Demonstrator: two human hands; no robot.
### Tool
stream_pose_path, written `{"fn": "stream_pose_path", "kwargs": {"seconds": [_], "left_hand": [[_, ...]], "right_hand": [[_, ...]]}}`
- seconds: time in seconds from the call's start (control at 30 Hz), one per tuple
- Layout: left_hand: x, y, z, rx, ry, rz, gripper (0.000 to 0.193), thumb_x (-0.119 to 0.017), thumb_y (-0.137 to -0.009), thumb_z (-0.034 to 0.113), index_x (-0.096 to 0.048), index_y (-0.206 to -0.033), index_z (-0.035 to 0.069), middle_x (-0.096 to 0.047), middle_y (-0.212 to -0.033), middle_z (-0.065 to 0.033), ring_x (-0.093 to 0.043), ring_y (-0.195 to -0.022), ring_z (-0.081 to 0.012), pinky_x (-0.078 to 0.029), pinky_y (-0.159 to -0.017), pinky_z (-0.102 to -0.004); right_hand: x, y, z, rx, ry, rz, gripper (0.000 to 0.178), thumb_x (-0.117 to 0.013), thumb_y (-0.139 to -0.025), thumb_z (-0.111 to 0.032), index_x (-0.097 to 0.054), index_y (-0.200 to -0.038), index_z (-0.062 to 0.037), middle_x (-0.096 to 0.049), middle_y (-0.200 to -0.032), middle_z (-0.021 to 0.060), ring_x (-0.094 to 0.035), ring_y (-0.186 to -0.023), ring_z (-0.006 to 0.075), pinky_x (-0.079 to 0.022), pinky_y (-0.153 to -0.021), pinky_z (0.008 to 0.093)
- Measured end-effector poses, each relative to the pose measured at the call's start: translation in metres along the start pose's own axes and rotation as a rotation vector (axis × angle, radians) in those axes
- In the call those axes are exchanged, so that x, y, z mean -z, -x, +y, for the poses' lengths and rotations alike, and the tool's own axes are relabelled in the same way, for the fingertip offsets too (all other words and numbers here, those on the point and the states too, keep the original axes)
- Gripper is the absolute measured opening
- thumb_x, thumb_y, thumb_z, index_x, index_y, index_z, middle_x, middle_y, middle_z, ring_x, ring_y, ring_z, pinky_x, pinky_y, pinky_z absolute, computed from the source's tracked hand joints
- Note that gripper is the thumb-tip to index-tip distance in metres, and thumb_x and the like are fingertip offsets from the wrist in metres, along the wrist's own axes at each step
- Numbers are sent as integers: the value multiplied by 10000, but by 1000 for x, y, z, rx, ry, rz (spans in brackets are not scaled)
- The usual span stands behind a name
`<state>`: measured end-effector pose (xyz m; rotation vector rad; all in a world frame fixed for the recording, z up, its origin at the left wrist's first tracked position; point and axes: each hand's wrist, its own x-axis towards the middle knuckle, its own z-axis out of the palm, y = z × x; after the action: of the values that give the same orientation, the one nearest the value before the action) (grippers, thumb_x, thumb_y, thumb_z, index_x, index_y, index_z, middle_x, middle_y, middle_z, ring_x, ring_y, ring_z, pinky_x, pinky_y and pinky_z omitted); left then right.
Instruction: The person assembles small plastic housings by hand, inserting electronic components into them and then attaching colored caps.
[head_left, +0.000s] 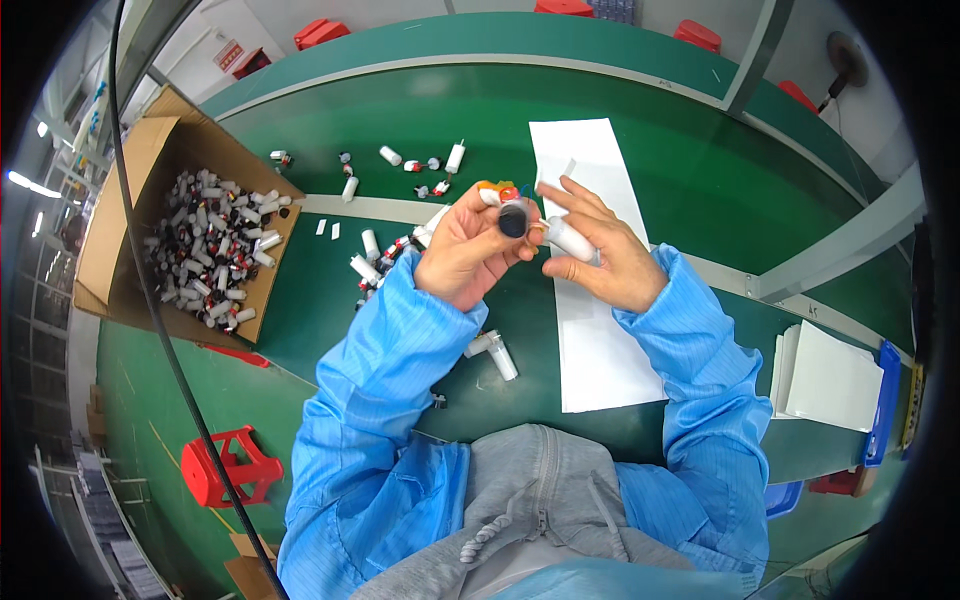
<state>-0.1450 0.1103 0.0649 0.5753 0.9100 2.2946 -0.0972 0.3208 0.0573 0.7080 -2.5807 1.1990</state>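
My left hand [462,258] is closed around a small part with a round black end [513,221] and red and orange bits at its top. My right hand [628,268] grips a white plastic cylinder [571,240] between thumb and fingers, its near end pointing toward the left hand. The two pieces are close together; whether they are joined I cannot tell. Below the hands, white cylinders [502,357] lie on the green table [480,405]. More white parts [366,268] with red and black ends lie beside my left sleeve.
At the left, a cardboard box [135,195] lies tilted, heaped with white, black and red parts [215,245]. Several loose pieces [390,156] are scattered farther back. A long white sheet [605,345] lies under my right hand. Stacked white sheets [830,375] and a blue tray [882,405] are at right.
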Motion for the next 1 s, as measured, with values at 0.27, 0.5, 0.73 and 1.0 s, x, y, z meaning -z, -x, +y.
{"fn": "stream_pose_path", "kwargs": {"seconds": [0.27, 0.5, 0.73, 1.0], "left_hand": [[-17, -1, -7, -63, -254, 53, 364, -661, -842, -21, -539, -1183, 24, -615, -1077, -118, -635, -912, -178, -524, -738, -267], [-11, -7, -11, -415, -1437, 19, 349, -670, -776, -30, -553, -1104, -13, -674, -951, -91, -645, -831, -134, -494, -720, -249], [-1, -14, -9, -29, -579, 61, 310, -600, -877, -18, -449, -1147, 2, -679, -998, -156, -678, -847, -221, -533, -776, -311], [22, -16, -13, 366, -35, -42, 313, -588, -932, 97, -506, -1225, 27, -677, -1037, -152, -668, -862, -189, -525, -716, -260]], "right_hand": [[37, 6, -22, 61, 176, 168, 484, -731, -794, -217, -591, -1234, -72, -401, -1459, 139, -222, -1412, 352, -190, -1109, 485], [30, 2, -23, 75, 222, 110, 498, -734, -770, -153, -594, -1244, -86, -363, -1479, 149, -184, -1423, 363, -139, -1112, 537], [27, 1, -21, 32, 451, 61, 537, -738, -717, -28, -612, -1233, -114, -258, -1528, 148, -114, -1438, 370, -99, -1088, 626], [37, -1, -17, 47, 540, 72, 617, -694, -688, 54, -603, -1255, -171, -252, -1532, 134, -121, -1433, 383, -100, -1085, 635]]}}
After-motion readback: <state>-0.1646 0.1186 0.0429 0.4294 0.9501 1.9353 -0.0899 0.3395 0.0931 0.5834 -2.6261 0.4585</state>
